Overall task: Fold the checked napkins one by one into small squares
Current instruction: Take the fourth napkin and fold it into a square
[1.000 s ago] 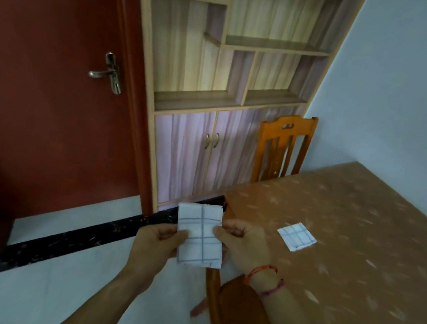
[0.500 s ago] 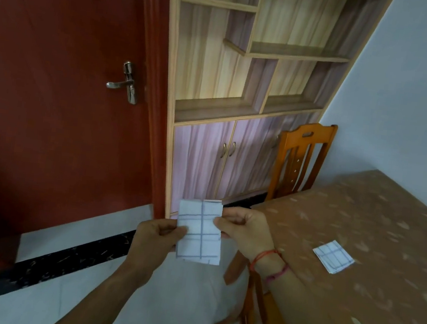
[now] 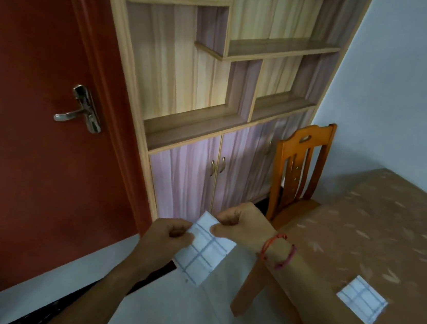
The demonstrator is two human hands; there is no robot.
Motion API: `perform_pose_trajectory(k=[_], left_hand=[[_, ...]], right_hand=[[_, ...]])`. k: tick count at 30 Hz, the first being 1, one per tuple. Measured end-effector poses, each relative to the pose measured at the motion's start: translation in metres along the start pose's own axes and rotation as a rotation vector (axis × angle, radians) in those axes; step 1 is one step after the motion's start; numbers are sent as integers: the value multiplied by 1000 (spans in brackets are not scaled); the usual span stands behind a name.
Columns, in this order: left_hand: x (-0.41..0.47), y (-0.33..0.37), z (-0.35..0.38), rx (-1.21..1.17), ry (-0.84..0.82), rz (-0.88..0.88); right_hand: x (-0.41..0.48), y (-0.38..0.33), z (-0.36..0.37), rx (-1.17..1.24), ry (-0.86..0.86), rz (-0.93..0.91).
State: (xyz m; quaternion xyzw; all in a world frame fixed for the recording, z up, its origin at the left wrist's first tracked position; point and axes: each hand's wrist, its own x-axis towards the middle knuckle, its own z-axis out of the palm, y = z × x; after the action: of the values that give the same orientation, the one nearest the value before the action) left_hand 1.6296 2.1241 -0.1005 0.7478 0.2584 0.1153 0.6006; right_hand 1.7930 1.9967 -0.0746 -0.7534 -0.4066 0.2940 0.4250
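My left hand and right hand hide the top corners of the napkin; the table right of my grip runs off frame.

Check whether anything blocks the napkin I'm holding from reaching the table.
Nothing visible does. The left hand and right hand pinch the held napkin in the air beside the table, where one folded napkin lies.

The held napkin hangs between the left hand and the right hand, left of the table; a folded napkin lies on the table; a chair stands behind it, before the cabinet; the door is leftmost.
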Motion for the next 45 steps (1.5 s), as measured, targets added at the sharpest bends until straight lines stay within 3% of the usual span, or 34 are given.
perform_pose_trajectory(k=[3, 8, 12, 18, 27, 38, 45], left_hand=[[53, 14, -3, -2, -31, -33], [131, 30, 16, -232, -61, -150], [181, 42, 51, -386, -181, -221], [260, 52, 105, -310, -335, -184], [324, 85, 200, -146, -801, -145], [343, 102, 309, 4, -903, -63], [365, 114, 384, 60, -831, -58]], right_hand=[[34, 8, -30, -69, 12, 16], [55, 33, -79, 155, 251, 138], [56, 54, -111, 328, 438, 247], [54, 88, -154, 332, 700, 395], [12, 112, -190, 457, 1165, 609], [-40, 158, -221, 617, 1406, 701], [-52, 215, -279, 659, 1454, 702]])
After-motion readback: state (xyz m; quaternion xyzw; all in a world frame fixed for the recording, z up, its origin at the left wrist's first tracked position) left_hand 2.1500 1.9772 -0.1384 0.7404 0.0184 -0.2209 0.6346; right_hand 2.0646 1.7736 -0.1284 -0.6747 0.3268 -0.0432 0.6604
